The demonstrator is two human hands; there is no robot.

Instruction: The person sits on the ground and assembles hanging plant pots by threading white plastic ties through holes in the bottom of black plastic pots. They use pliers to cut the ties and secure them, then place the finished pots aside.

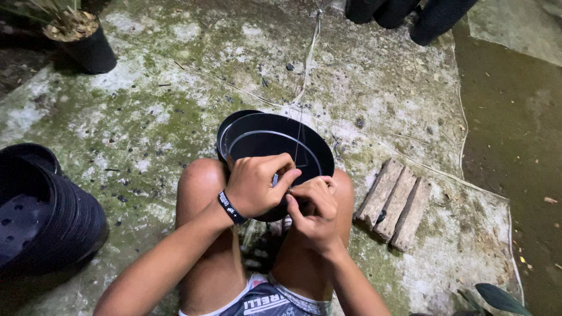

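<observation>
A round black plastic saucer [266,140] rests against my knees, with a second black rim showing behind its left edge. My left hand [256,186] grips the saucer's near rim; a black wristband is on that wrist. My right hand [313,210] is beside it, fingers pinched on a thin string [298,137] at the rim. The string runs up over the saucer and away across the ground. Where the string meets the rim is hidden by my fingers.
Mossy concrete ground [175,88] lies all around. A stack of black plastic pots [41,216] lies on its side at the left. A potted plant [79,35] stands far left. A small wooden block [395,202] is on the right, black bags [410,14] at the top.
</observation>
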